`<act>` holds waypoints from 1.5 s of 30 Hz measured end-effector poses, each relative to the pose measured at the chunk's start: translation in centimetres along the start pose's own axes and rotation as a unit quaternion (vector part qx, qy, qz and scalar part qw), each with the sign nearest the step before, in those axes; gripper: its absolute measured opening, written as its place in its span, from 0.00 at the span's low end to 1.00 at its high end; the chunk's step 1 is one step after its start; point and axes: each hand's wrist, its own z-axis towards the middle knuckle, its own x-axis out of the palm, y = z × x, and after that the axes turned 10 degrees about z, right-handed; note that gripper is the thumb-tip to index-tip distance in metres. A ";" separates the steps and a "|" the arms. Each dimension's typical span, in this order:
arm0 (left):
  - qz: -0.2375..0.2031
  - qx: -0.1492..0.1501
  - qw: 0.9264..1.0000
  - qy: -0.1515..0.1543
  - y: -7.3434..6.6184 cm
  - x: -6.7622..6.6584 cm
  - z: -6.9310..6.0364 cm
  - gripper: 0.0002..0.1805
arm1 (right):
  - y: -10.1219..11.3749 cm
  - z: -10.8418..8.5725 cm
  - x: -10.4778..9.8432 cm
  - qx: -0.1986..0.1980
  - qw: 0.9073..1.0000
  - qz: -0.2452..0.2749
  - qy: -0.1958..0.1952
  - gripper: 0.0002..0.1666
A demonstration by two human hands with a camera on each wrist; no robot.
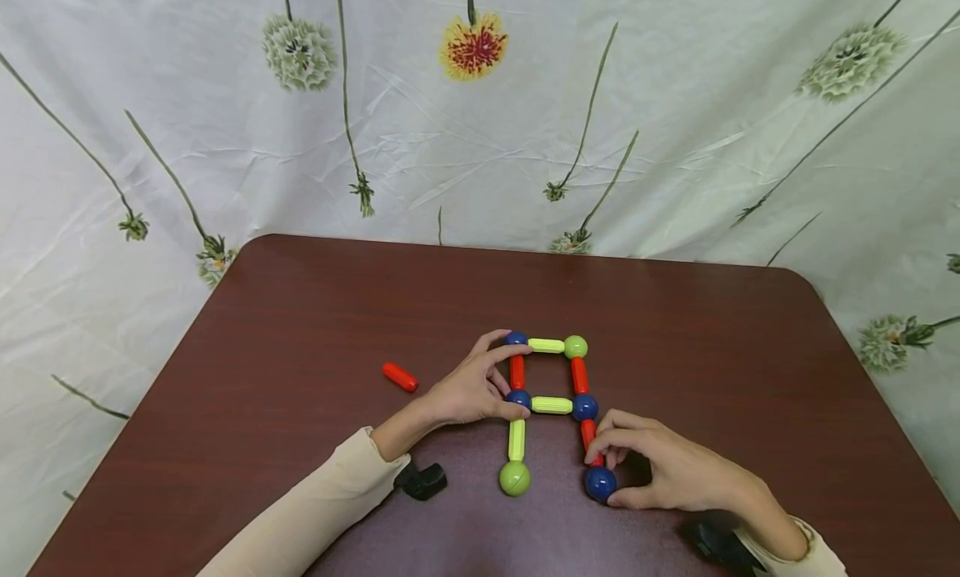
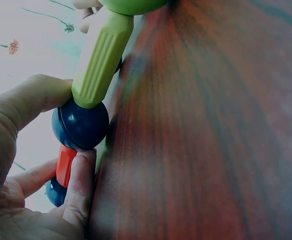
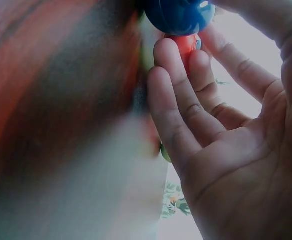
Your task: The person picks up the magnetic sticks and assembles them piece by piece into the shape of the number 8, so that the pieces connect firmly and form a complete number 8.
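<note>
A flat ladder-like frame of coloured rods and balls lies on the table. At its left side my left hand [image 1: 472,388] holds the middle blue ball [image 2: 80,124] between thumb and fingers, with a fingertip at the far-left blue ball [image 1: 516,338]. A red rod [image 1: 517,372] joins those two balls. From the middle ball a yellow-green rod [image 2: 103,57] runs towards me to a green ball [image 1: 514,479]. My right hand [image 1: 663,463] grips the near-right blue ball [image 1: 600,484], its fingers also beside the red rod [image 1: 588,440] attached there. Fingers partly hide that rod.
A loose red rod [image 1: 400,377] lies on the brown table [image 1: 337,298], left of the frame. Yellow-green rods [image 1: 551,405] cross between the two sides, and a green ball [image 1: 576,347] forms the far-right corner. A flowered white cloth [image 1: 420,127] hangs behind the table.
</note>
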 end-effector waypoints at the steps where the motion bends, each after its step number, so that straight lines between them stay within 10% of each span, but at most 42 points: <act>1: 0.000 0.002 1.000 -0.001 0.0 0.0 0.0 0.45 | 0.0 0.0 0.0 0.000 1.000 0.000 0.000 0.23; 13: -0.003 0.003 1.000 0.000 0.0 0.0 0.0 0.45 | -0.1 0.1 -0.1 -0.026 1.000 -0.006 -0.013 0.23; 29: -0.013 0.013 1.000 0.007 -0.2 -0.1 -0.1 0.45 | -1.9 2.3 -2.7 -0.005 0.988 -0.037 -0.149 0.37; 45: -0.018 0.013 1.000 0.011 -0.1 0.1 -0.2 0.45 | -2.7 4.2 -3.2 0.045 0.992 -0.046 -0.105 0.47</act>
